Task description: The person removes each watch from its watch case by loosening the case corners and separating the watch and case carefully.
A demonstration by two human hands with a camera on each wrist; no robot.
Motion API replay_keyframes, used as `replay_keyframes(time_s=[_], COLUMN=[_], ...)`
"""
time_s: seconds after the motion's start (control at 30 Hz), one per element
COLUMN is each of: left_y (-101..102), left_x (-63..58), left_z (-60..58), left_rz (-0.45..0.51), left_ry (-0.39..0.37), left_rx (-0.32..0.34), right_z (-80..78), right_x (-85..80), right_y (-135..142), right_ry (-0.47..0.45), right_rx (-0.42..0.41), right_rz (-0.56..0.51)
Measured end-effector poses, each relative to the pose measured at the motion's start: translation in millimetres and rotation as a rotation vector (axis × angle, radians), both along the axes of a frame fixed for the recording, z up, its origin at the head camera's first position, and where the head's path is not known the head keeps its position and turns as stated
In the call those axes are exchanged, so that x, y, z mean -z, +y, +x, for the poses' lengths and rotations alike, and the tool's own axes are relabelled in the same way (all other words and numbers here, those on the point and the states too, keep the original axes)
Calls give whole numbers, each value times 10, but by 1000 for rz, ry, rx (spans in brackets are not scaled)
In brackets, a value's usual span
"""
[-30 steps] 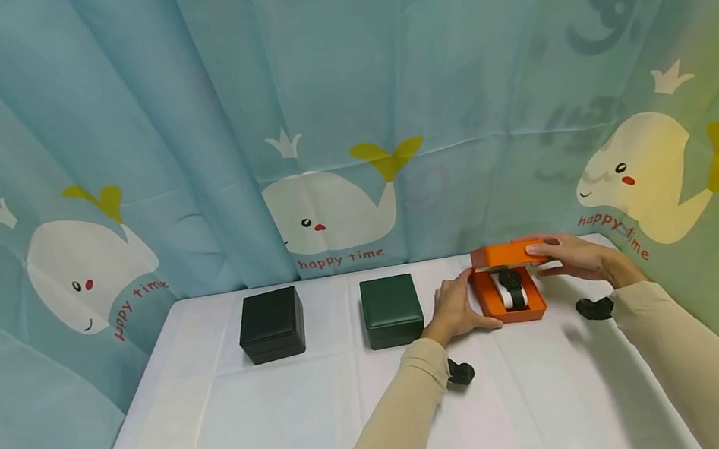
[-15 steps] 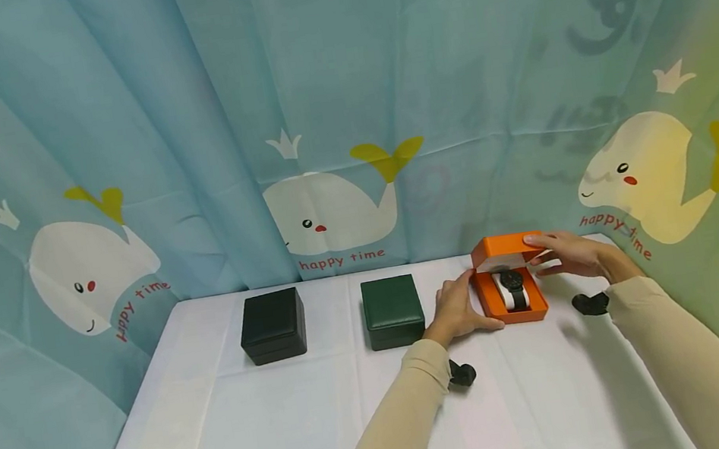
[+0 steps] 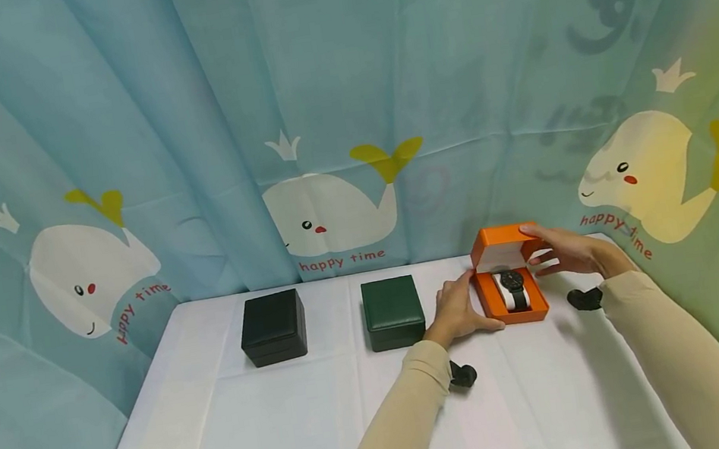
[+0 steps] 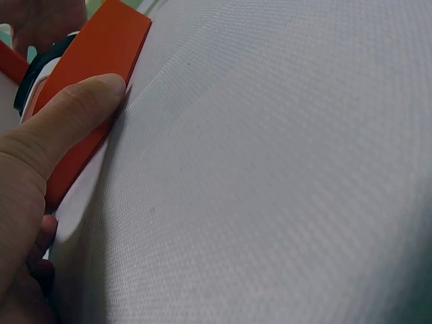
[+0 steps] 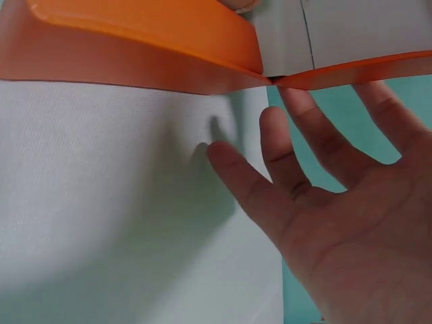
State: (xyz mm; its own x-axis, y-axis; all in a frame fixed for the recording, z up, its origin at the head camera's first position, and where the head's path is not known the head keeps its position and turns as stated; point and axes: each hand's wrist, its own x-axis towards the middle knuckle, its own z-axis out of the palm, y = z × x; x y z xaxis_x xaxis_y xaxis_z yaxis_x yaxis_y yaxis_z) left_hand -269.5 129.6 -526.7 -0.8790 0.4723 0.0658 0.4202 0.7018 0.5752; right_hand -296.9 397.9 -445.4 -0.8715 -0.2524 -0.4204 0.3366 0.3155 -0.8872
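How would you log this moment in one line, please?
left hand: holds orange box; right hand: touches raised lid; watch: in orange box; green box: closed

Watch dial [image 3: 511, 280] too small for detail, orange box [image 4: 104, 50] incomplete in both wrist views

Thrice on the curtain [image 3: 448, 66]: "happy time" [image 3: 341, 260]

A curtained-off booth, the wider room hidden: blue-green fabric [image 3: 335, 51] printed with whales [image 3: 344, 215] hangs behind the white-covered bench [image 3: 258, 438] and along both its sides.
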Motion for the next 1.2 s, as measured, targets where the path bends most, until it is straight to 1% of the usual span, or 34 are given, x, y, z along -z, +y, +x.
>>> replay_keyframes(time_s=[0.4,0.7,0.97,1.1,1.2], left_y=[7,8,8,10,6], left_x=[-12,-21,-43,-32,-17], left_z=[27,18,43,31,21], left_rz=[10,9,26,24,13], left_ry=[-33,-19,-25,-21,-19], left_rx=[-20,-15,-9,-8,-7], right_z=[-32,-34,-5,11,24], right_x=[-43,-40,-56,-70,-86], right_y=[-54,-51,-27,-30,-42], right_ry=[-75,-71,-77,-72,-66], right_rx=[11,-6,-10,-31,-25], right_rz=[22,13,11,13,16])
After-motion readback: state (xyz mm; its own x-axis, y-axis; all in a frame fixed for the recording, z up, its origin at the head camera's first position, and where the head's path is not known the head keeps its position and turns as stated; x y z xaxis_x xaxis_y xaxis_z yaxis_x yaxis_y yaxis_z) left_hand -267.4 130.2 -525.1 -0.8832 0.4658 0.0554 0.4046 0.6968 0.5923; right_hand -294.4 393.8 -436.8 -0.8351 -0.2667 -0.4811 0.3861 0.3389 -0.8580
